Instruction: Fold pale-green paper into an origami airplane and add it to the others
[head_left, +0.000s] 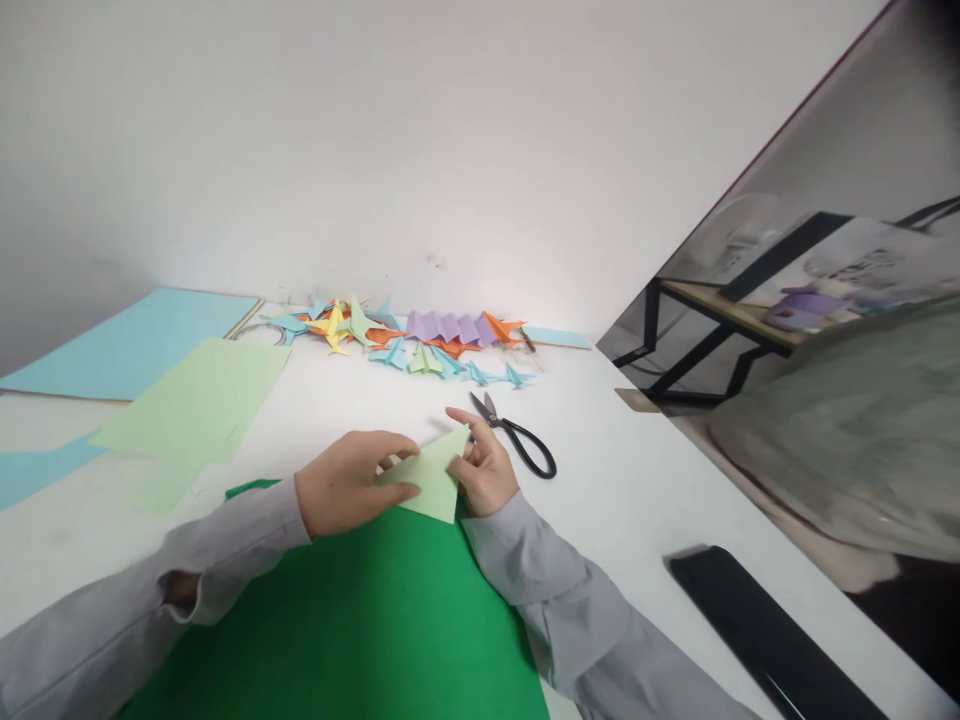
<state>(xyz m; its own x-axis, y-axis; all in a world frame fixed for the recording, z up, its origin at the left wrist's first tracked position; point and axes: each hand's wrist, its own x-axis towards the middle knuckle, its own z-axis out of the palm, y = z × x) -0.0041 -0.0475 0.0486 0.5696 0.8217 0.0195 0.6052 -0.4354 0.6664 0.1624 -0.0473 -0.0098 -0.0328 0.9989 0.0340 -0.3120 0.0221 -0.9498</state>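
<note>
A small pale green piece of paper (433, 482) is held up between my two hands, over the far edge of a green sheet (375, 610). My left hand (356, 483) pinches its left side, thumb below and fingers above. At its right side, my right hand (486, 470) grips it between thumb and curled fingers, the index finger pointing up and left. Just beyond my right hand lies a pair of black-handled scissors (517, 435), blades parted. Part of the paper is hidden behind my fingers.
Folded paper shapes in several colours (360, 325) and a pleated purple paper (450, 328) lie along the wall. Pale green sheets (202, 395) and a blue sheet (135, 345) lie at left. A black object (757, 630) sits at right, near a person in grey-green clothing (855, 430).
</note>
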